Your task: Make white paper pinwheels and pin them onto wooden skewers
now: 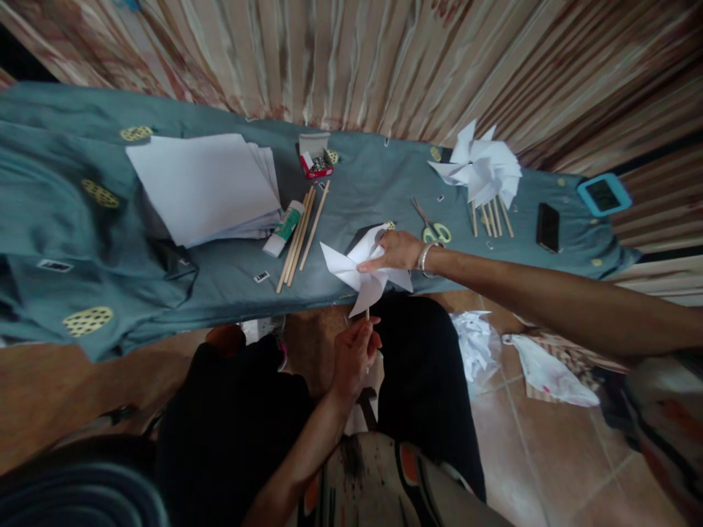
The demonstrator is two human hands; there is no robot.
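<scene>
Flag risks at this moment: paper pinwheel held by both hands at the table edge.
1. The right hand presses on the pinwheel blades; thin paper could crease or tear.
2. The left hand pinches only the stick's lower end, off the table; it might slip or twist.
3. Scissors lie by the right wrist; a sweep could knock them.
</scene>
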